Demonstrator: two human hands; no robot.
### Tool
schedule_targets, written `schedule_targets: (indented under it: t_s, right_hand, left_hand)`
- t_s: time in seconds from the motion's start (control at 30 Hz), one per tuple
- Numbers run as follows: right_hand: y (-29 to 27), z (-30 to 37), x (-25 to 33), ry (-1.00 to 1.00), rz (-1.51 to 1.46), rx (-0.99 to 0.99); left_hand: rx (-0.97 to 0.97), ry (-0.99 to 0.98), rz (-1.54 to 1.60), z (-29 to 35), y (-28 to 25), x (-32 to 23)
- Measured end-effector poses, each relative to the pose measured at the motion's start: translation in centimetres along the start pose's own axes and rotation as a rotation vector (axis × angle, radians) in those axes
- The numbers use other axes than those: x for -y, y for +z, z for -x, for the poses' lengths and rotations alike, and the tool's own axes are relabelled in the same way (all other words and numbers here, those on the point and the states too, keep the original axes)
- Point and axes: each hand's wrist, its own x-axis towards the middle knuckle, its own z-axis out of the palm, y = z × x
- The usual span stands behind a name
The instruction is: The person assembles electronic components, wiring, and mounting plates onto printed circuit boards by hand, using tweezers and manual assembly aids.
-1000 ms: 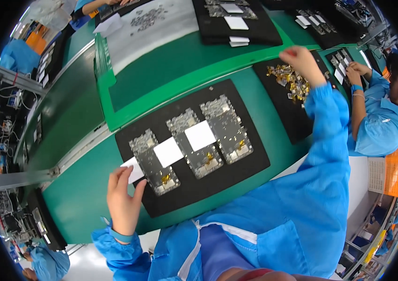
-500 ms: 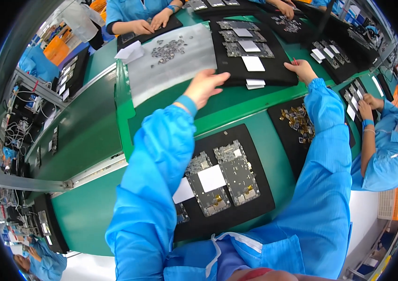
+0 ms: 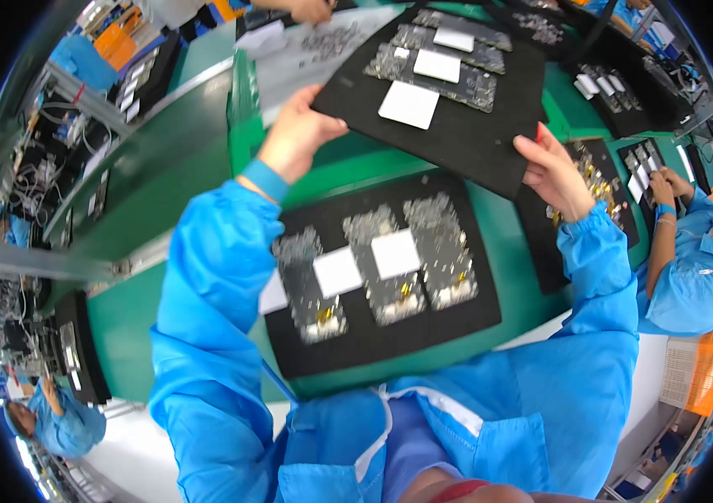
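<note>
1 blk foam mat point(image 3: 482, 134) is held tilted over the green bench point(image 3: 130, 335), just beyond a 2nd mat. L hand point(image 3: 298, 134) grips its L corner, thumb on top; R hand point(image 3: 556, 172) grips the R side near the front corner. A small red thing point(image 3: 539, 132) shows at the R fingertips, can't tell what. On the held mat: 3 PCBs point(image 3: 472, 86) in a row, w/ 3 white cards point(image 3: 409, 105).

Lower blk mat point(image 3: 356, 352), nearer the body: 3 more PCBs point(image 3: 440, 251) side by side, 3 white cards point(image 3: 338, 271), gold-coloured bits near the lower ends.

To the R, 1 dark mat point(image 3: 541, 251) w/ a pile of gold parts point(image 3: 595, 180), too many to count. 1 co-worker point(image 3: 683, 281) in blue beyond, both hands at another mat.
</note>
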Motion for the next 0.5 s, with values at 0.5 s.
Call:
schedule_targets:
  t_s: [0.5]
  right_hand:
    - [14.6,20.5,-15.6,0.188,0.040,0.350]
  left_hand:
    - [0.092,-0.237,-0.379,17.9,-10.7,-0.5]
